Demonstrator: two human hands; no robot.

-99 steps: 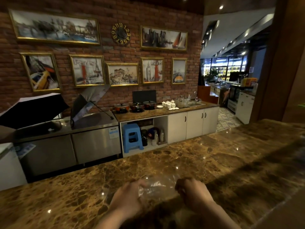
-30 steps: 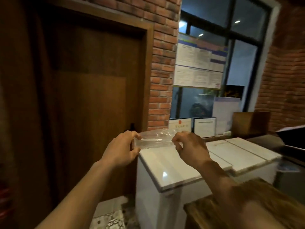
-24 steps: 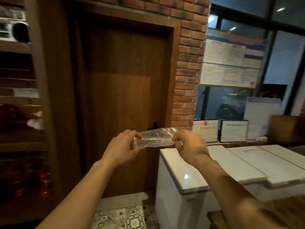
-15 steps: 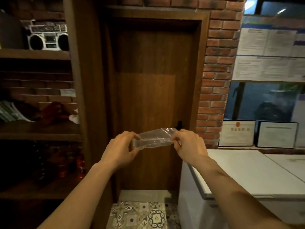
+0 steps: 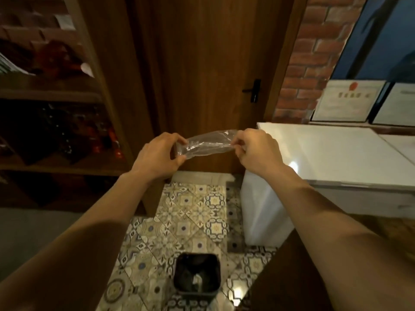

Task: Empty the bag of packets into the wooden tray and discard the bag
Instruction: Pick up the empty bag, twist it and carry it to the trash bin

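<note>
A crumpled clear plastic bag (image 5: 207, 143) is stretched out level between both hands at mid-frame, and it looks empty. My left hand (image 5: 160, 156) pinches its left end and my right hand (image 5: 256, 151) pinches its right end. Both arms reach forward over a patterned tile floor. A small black waste bin (image 5: 197, 274) stands on the floor below the hands, near the bottom of the view, with some rubbish inside. The wooden tray and the packets are out of sight.
A wooden door (image 5: 211, 75) with a black handle (image 5: 254, 90) faces me. A white chest freezer (image 5: 332, 158) stands to the right, wooden shelves (image 5: 56, 93) to the left. A brown counter corner (image 5: 298, 272) lies at bottom right beside the bin.
The view has swung left from the marble counter and then tilted down, bringing the floor and black bin into sight. Both hands have kept hold of the bag, stretched between them.
</note>
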